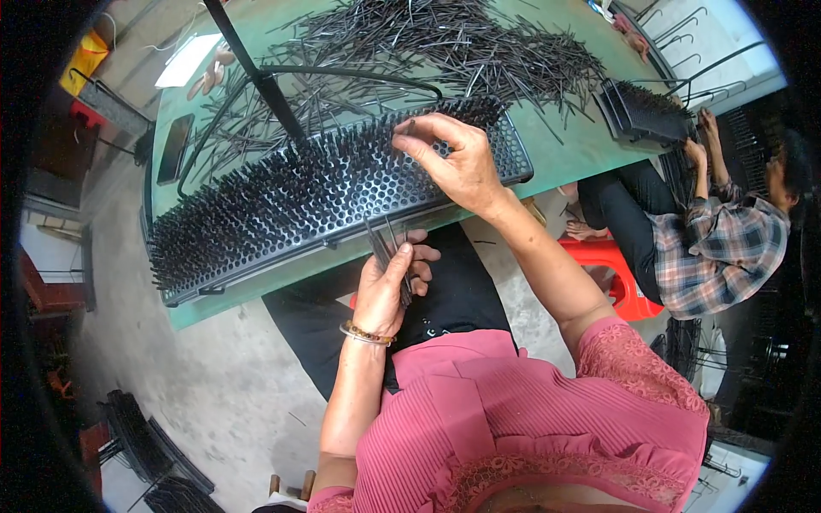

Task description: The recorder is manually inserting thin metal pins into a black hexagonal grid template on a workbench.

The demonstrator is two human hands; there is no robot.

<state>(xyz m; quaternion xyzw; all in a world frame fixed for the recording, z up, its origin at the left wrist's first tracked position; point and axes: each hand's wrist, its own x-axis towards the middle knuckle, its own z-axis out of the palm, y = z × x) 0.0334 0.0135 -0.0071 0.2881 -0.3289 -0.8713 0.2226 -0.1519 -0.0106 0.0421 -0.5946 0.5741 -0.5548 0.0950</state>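
A long black tray (389, 195) full of round holes lies across the near side of the table, with many thin black sticks standing upright in it. Bare holes show along its front edge and right end. My left hand (386, 286) is closed round a small bundle of black sticks (379, 246), just below the tray's front edge. Over the tray's right half, my right hand (457, 162) pinches with thumb and forefinger. A dark stick end (411, 128) shows at those fingertips, most of it hidden among the upright sticks.
Loose black sticks (445, 47) lie heaped on the green table (547, 145). A black metal frame (256, 73) rises behind the tray; a phone (175, 141) lies at left. At right, a co-worker (718, 231) handles a second stick-filled tray (646, 111) beside a red stool (611, 265).
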